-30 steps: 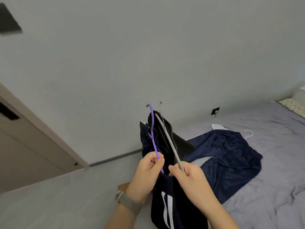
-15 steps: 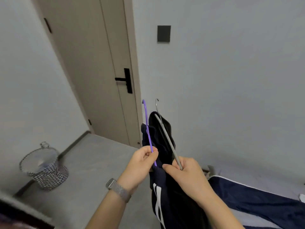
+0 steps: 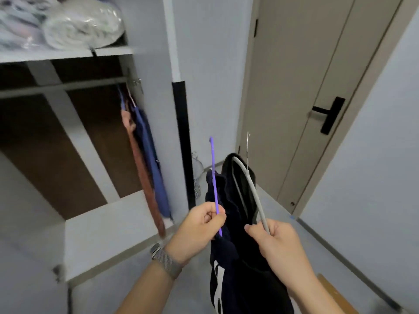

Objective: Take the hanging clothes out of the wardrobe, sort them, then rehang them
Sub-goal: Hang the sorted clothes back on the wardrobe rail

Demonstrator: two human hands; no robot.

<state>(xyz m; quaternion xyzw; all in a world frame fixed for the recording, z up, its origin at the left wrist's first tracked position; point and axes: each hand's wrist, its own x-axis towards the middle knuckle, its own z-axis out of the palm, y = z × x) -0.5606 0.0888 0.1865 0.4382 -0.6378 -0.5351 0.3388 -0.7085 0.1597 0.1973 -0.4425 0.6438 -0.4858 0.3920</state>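
Hands [image 3: 199,227] [image 3: 275,242] grip two hangers [image 3: 215,189] [image 3: 255,191] of clothes

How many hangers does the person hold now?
2: purple hanger in the left hand, grey hanger in the right hand. Hangers inside the wardrobe are hidden.

Your wardrobe rail [image 3: 63,87] lies bare along most of its length; only the rust and blue garments [image 3: 147,168] crowd its right end against the side panel [image 3: 156,64]. The shelf [image 3: 68,54] caps it closely above.
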